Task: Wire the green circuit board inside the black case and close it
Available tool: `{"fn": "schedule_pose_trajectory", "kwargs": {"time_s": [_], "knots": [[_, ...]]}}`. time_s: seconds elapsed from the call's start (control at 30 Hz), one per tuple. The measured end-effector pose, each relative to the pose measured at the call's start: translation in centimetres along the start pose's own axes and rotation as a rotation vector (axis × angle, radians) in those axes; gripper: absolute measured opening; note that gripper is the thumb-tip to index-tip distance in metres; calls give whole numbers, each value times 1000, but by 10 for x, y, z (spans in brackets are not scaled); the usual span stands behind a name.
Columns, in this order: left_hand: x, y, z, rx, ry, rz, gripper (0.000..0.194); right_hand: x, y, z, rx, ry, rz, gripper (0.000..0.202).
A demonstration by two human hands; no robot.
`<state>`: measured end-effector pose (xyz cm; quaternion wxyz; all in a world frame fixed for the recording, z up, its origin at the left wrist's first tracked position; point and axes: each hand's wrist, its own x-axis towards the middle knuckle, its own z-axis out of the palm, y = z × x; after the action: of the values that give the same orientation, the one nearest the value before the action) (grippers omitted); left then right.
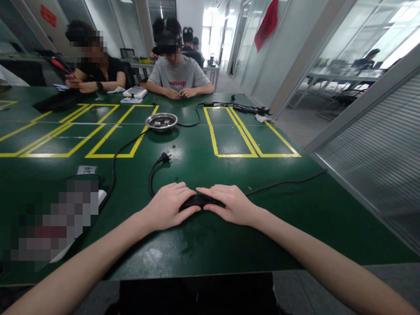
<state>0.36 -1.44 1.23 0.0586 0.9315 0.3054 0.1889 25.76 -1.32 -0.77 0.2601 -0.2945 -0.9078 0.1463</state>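
Observation:
A bundle of black power cord (199, 200) lies low over the green table, gripped at both ends. My left hand (170, 204) is closed round its left end, thumb in front and fingers behind. On the right end, my right hand (229, 203) is closed the same way, its fingertips close to those of the left. Beyond my left hand, a short length of cord curves up to a black plug (166, 157) with its prongs pointing right. Another length of black cord (288, 182) runs from behind my right hand toward the table's right edge. My palms hide much of the bundle.
A metal bowl (161, 122) with small metal parts stands ahead on the green table (183, 258). Yellow tape (236, 155) marks rectangles there. At left lies a blurred-out object (55, 223) beside a cable. A black tool (252, 109) lies far right. Two people sit across.

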Motion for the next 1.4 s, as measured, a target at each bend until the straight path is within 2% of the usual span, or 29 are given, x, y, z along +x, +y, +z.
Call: {"fn": "schedule_pose_trajectory", "kwargs": {"time_s": [0.1, 0.2, 0.3, 0.37, 0.43, 0.47, 0.57, 0.63, 0.73, 0.9, 1.0, 1.1, 1.2, 1.3, 1.4], "knots": [[0, 2, 3, 29, 27, 12, 36, 1, -5, 1, 216, 64, 174, 29], [1, 2, 5, 124, 69, 81, 40, 4, -5, 0, 591, 85, 412, 31], [1, 0, 4, 185, 104, 143, 38, 6, 3, -3, 892, -38, 543, 42], [1, -1, 4, 194, 101, 164, 39, 6, 6, -5, 948, -147, 561, 43], [1, -2, 3, 199, 77, 166, 39, 5, 5, -5, 851, -179, 530, 38], [1, -2, 3, 202, 63, 158, 38, 5, 3, -5, 741, -145, 484, 37], [1, -4, 2, 180, 37, 97, 35, 3, -6, -3, 306, 40, 232, 38], [1, -4, 1, 131, 30, 48, 35, 2, -9, -1, 102, 96, 63, 39], [2, -3, -1, 52, 43, 6, 38, 0, -8, 0, -52, 106, -59, 30], [1, -2, 0, 14, 82, 43, 35, -2, -3, 4, -108, 153, -108, 28], [-1, -2, 3, 57, 60, 96, 32, 0, -1, 2, 61, 106, -44, 25], [-1, 1, 6, 102, 37, 172, 32, 2, 2, -6, 317, -70, 119, 26], [1, 5, 7, 142, 70, 228, 36, 2, 4, -14, 554, -238, 245, 34], [3, 7, 5, 139, 122, 234, 38, 0, 2, -13, 776, -289, 331, 41], [4, 2, 3, 118, 162, 178, 39, 0, -1, -8, 1010, -273, 431, 46]]}}
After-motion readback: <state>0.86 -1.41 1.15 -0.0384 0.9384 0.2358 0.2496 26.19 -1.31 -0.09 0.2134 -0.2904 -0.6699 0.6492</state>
